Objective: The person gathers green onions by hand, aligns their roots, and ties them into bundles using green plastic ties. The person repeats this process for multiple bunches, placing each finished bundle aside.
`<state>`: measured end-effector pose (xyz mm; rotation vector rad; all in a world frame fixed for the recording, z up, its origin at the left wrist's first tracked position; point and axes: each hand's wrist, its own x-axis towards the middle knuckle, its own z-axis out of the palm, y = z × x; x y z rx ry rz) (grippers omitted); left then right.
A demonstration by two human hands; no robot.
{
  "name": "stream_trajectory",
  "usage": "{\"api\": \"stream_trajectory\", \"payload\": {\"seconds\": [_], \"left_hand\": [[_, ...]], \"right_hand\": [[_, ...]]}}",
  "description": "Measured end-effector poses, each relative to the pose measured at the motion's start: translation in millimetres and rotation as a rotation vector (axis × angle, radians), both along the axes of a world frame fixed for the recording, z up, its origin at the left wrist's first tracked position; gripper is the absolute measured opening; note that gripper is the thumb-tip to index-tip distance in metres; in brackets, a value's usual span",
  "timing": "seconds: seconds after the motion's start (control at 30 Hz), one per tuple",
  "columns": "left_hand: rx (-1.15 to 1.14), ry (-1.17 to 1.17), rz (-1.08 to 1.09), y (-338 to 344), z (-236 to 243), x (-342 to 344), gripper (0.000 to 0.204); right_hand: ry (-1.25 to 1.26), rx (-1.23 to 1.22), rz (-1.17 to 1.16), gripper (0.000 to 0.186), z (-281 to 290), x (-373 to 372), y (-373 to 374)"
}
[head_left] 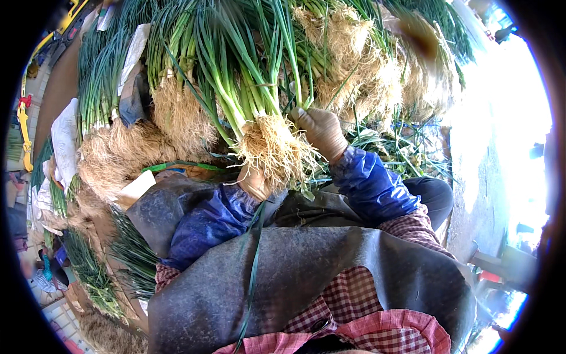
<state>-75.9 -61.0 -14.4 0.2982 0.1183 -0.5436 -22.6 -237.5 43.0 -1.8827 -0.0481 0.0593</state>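
Two hands in the head view, both at one bunch of green onions (243,97), raised just beyond the lap, with pale roots (274,144) toward the body and leaves fanning away. Left hand (254,183) low beneath the roots, partly covered by them; cannot tell whether closed or simply propping, though probably placed there to bear the weight of the root end. Right hand (320,131) beside the bunch, thumb and fingers closed on a green stalk (298,88) at its right edge, apparently to keep that one apart from the rest. Probably turned roots-first to leave the stalk bases in plain sight and within reach. Behind and to the left, more bundles (118,153), mostly laid the same way round, perhaps for easy lifting by the root end. Right of the bunch, loose leaves (392,147) strewn in a tangle. Across the lap and chest, a dark apron (365,259), likely worn against soil and damp, with one long leaf (253,277) trailing down it. Over both forearms, blue sleeves (377,183), likely for the same reason.
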Motion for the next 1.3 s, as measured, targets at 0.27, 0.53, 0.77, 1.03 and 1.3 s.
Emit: {"api": "stream_trajectory", "payload": {"seconds": [0.27,0.53,0.77,1.03,1.3], "left_hand": [[-0.202,0.003,-0.021,-1.5,3.4,5.0,0.046],[-0.186,-0.059,-0.053,-3.9,8.7,5.5,0.045],[-0.221,0.014,-0.002,-6.6,11.3,4.3,0.039],[-0.191,0.042,0.051,-2.6,3.9,0.3,0.035],[-0.136,-0.024,0.083,0.9,-8.8,2.0,0.040]], "right_hand": [[-0.451,-0.361,0.056,0.032,-15.9,-1.0,-0.9],[0.283,0.529,0.072,0.027,13.7,1.7,2.2],[0.349,1.027,0.159,0.035,15.1,46.8,-19.3],[0.293,0.156,0.228,0.009,-6.2,27.3,-25.1],[-0.169,-1.033,0.895,0.014,-13.8,-5.6,-6.4]]}}
